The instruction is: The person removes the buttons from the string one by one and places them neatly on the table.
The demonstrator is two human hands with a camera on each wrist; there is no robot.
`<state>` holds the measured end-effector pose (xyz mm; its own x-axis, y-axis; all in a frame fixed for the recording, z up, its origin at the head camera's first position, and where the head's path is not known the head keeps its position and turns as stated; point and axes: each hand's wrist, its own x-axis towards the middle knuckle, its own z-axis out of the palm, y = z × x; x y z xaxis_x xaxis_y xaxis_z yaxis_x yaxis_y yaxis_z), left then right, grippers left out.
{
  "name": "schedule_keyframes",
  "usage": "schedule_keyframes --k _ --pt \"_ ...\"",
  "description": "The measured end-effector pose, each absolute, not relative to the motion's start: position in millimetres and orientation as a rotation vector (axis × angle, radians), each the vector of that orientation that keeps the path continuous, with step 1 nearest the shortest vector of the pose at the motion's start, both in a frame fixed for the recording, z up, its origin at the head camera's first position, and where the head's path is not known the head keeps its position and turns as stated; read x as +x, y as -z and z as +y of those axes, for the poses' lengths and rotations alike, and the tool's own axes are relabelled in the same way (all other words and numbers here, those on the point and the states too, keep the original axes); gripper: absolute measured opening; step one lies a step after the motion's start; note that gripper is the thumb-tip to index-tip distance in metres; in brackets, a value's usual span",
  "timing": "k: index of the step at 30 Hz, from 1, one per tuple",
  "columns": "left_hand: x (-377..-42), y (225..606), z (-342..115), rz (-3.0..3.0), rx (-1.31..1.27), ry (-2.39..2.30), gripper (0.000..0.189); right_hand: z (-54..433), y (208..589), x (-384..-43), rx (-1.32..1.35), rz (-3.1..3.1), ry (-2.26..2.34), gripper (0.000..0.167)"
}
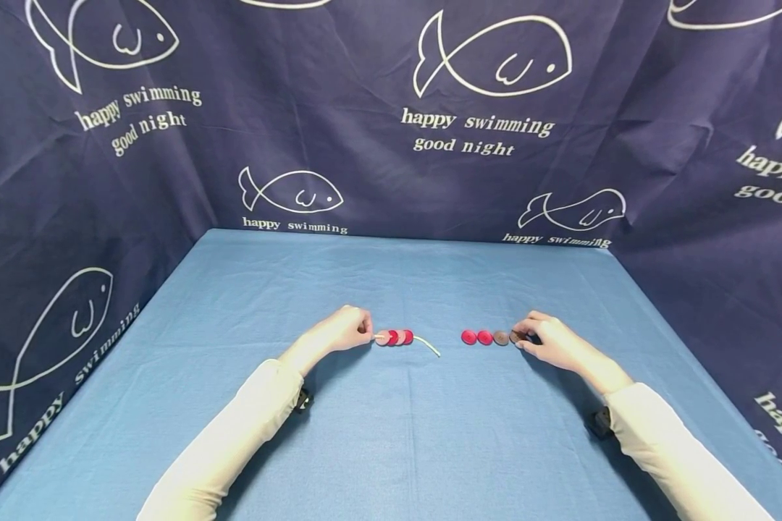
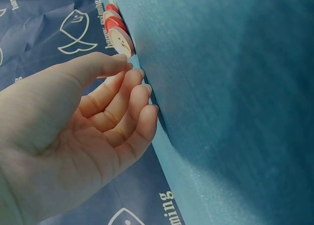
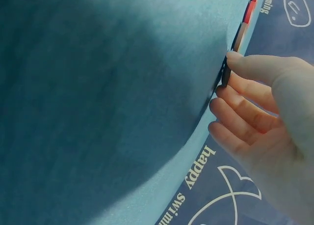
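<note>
At the middle of the table, my left hand [image 1: 352, 328] pinches the left end of a pale cord between thumb and index finger. Threaded on that cord [image 1: 429, 346] are several buttons, alternating pink [image 1: 382, 338] and red; its free end trails right on the cloth. In the left wrist view, the nearest pink button [image 2: 121, 41] shows its holes just beyond the fingertips. To the right, two red buttons [image 1: 477, 337] and a brown button [image 1: 501, 338] lie in a row. My right hand [image 1: 547, 340] pinches the dark brown button [image 3: 226, 76] at the row's right end.
Blue cloth [image 1: 391, 434] covers the table. Dark blue curtains [image 1: 378, 94] with white fish drawings and lettering hang behind it and at both sides. A small black device [image 1: 304, 399] sits at the left wrist, another [image 1: 601, 423] at the right.
</note>
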<state>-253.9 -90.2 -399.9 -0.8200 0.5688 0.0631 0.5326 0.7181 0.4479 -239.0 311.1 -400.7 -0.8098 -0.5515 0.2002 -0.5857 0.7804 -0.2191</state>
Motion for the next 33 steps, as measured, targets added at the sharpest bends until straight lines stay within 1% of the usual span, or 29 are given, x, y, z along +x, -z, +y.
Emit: schedule_keyframes --k 14,23,33 --pt "-254.3 400.3 -90.3 2.856 0.925 -0.694 0.01 311.3 402.1 -239.3 0.916 -2.851 -0.428 0.024" --pt "-256.1 402.8 -90.4 2.842 0.914 -0.709 0.013 310.3 401.4 -237.7 0.913 -2.862 -0.419 0.02" --pt "-255.0 401.3 -90.3 2.834 0.902 -0.707 0.011 309.4 399.2 -237.7 0.911 -2.887 -0.421 0.024"
